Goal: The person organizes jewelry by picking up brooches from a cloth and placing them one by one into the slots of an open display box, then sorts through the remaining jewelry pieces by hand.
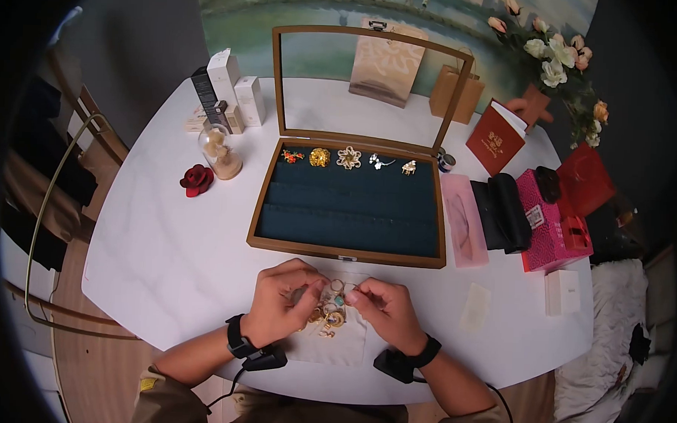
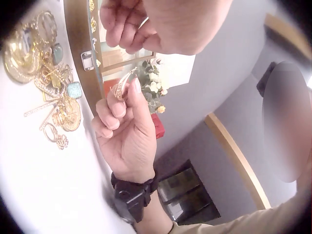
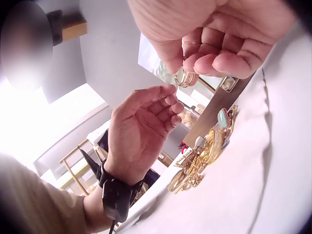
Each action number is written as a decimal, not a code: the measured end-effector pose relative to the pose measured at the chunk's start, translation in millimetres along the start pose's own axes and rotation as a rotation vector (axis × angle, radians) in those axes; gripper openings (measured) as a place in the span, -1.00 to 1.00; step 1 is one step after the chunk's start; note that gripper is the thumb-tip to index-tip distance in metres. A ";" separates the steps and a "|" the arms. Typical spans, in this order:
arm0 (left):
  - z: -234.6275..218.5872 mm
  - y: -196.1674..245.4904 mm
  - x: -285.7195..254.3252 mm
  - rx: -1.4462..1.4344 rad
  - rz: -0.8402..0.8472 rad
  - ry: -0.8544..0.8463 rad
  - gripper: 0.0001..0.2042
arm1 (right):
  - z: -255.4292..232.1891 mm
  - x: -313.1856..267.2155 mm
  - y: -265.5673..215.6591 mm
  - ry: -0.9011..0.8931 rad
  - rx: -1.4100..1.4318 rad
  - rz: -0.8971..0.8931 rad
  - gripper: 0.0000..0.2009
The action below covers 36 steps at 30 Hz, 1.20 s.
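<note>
My right hand (image 1: 387, 310) pinches a gold ring-like piece (image 2: 118, 91) between thumb and fingers, raised above the jewellery. The same piece (image 3: 186, 78) shows under the fingertips in the right wrist view. Opposite, my left hand (image 1: 283, 303) is held close by with loosely bent fingers; in the right wrist view the left hand (image 3: 144, 131) shows no object in it. Between and below both hands, a pile of gold jewellery (image 2: 53, 92) lies on a pale cloth (image 1: 341, 349), with a turquoise stone (image 2: 74, 89) among it.
Beyond the hands stands a wooden case (image 1: 344, 258), glass lid raised, with several brooches along its top row. Left are a red rose (image 1: 197, 180), a glass dome (image 1: 221, 155) and boxes (image 1: 224, 77). Right are a pink case (image 1: 465, 220), black case (image 1: 510, 210) and white box (image 1: 562, 292).
</note>
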<state>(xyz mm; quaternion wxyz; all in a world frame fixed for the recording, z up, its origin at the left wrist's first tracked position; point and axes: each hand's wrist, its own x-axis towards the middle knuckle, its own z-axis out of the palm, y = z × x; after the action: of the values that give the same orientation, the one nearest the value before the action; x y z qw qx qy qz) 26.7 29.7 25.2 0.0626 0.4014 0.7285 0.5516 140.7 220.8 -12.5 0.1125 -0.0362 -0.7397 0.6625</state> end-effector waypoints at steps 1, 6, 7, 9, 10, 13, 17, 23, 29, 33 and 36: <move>-1.8 1.2 0.4 -0.007 -0.009 0.007 -0.89 | -0.2 -0.1 0.8 0.001 0.015 0.010 -0.79; -7.6 -4.3 -1.1 -0.067 0.000 0.035 -0.89 | -2.3 0.1 -0.6 -0.021 0.036 0.083 -0.79; -9.1 -2.1 -2.4 -0.044 -0.048 0.010 -0.88 | -2.4 0.3 -0.1 -0.023 0.043 0.098 -0.78; -12.1 -0.9 -5.6 -0.025 -0.096 -0.006 -0.86 | -4.0 0.2 -1.1 -0.037 0.029 0.110 -0.78; -13.4 -1.2 -7.1 -0.093 -0.176 -0.048 -0.84 | -4.5 0.0 -1.7 -0.044 0.020 0.123 -0.77; -16.3 -8.2 -13.2 -0.153 -0.217 -0.093 -0.79 | -3.9 0.4 -4.1 -0.038 0.057 0.159 -0.78; -25.6 -12.4 -16.7 -0.111 -0.149 -0.096 -0.76 | -1.8 6.0 -18.8 -0.054 0.028 0.191 -0.79; -34.8 -16.8 -17.5 -0.210 -0.167 -0.124 -0.69 | 19.6 26.0 -41.1 -0.142 0.041 0.235 -0.77; -44.3 -34.3 -26.7 -0.307 -0.166 -0.054 -0.84 | 44.9 50.0 -42.1 -0.145 -0.026 0.226 -0.74; -41.5 -39.9 -28.8 -0.418 -0.089 -0.039 -0.90 | 52.8 57.3 -36.2 -0.112 -0.220 0.121 -0.74; -38.9 -42.7 -30.8 -0.366 -0.061 -0.034 -0.91 | 59.4 63.8 -38.9 -0.128 -0.375 0.015 -0.75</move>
<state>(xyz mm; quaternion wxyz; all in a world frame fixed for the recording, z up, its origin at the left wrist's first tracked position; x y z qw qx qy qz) 4.6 -22.7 -7.2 0.1632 0.3704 0.6266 0.6659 69.7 171.3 27.8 0.0515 -0.0196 -0.8555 0.5149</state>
